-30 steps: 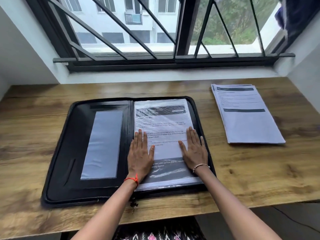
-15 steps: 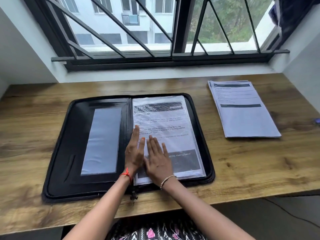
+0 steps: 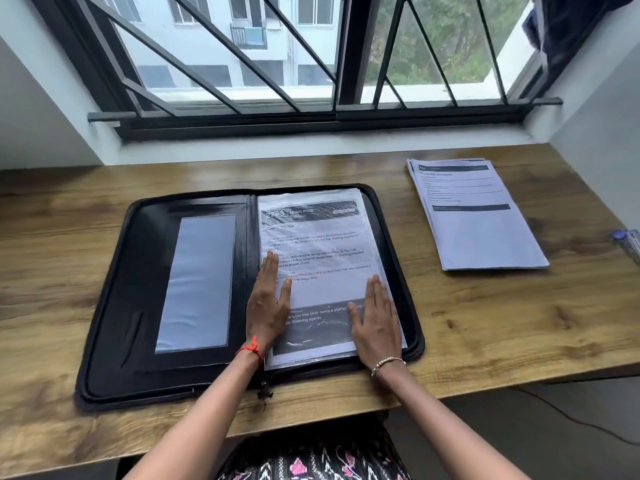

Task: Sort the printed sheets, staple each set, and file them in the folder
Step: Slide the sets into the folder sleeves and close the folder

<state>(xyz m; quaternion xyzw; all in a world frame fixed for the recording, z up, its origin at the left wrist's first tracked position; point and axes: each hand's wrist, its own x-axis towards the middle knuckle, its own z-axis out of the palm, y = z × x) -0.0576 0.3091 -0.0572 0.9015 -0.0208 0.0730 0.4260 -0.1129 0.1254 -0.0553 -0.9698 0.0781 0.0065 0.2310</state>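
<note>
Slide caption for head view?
Left hand and right hand flat on the sleeved sheet in the open folder; paper stack alongside.

Open lane on the brown wooden desk right of the black zip folder; white printed paper stack blocks farther right.

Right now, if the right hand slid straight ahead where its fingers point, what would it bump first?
The right hand lies flat on the sleeved sheet, so it would glide along that. First bump is probably the far rim of the folder.
</note>
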